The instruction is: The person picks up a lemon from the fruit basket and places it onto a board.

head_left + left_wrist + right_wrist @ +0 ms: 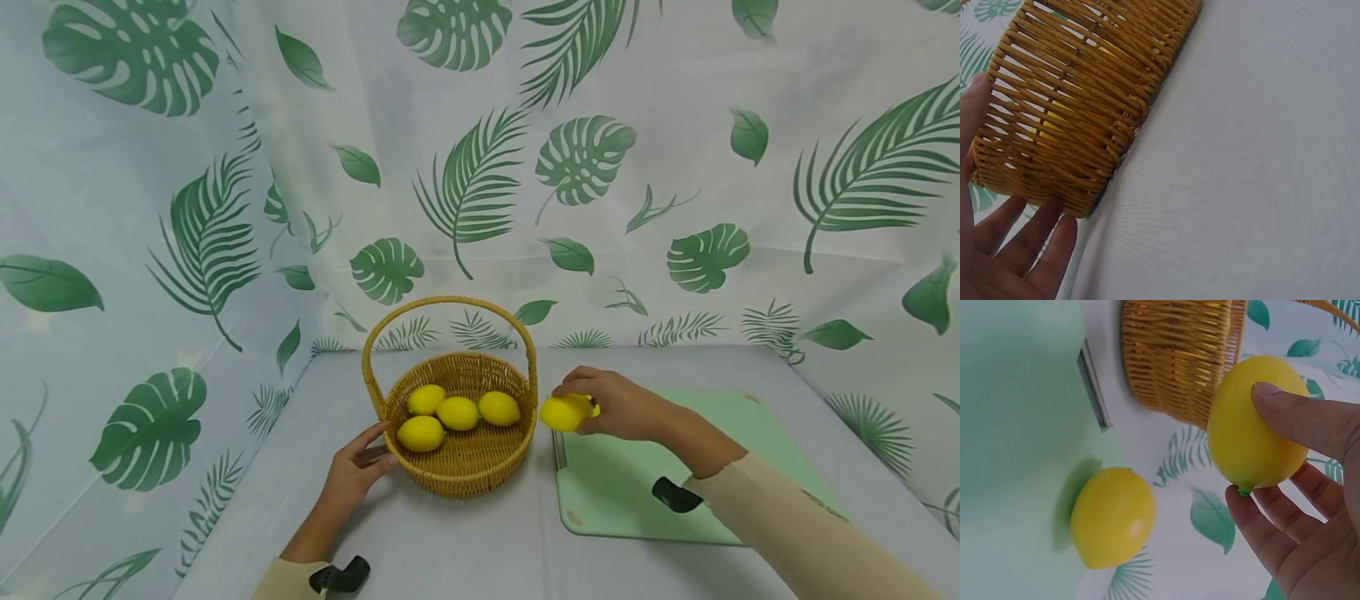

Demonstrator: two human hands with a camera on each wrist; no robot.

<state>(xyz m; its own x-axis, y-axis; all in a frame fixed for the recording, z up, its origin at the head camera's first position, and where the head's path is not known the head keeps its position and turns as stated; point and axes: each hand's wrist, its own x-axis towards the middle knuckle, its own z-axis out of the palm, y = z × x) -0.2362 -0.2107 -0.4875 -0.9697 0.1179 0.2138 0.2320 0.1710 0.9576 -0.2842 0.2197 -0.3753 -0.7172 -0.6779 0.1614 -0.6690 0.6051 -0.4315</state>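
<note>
A wicker basket with a tall arched handle holds several yellow lemons. At its left side, my left hand rests with extended fingers against the woven wall; in the left wrist view the fingertips meet the weave low down. Just off the basket's right side, my right hand pinches a lemon between thumb and fingers, its green stem end by one fingertip. A second lemon lies on the light green cutting board, mostly hidden behind the right hand in the head view.
The cutting board lies right of the basket, under my right forearm. A white cloth covers the table. Leaf-printed curtains rise behind and to the left. Dark wrist cameras sit on both cuffs.
</note>
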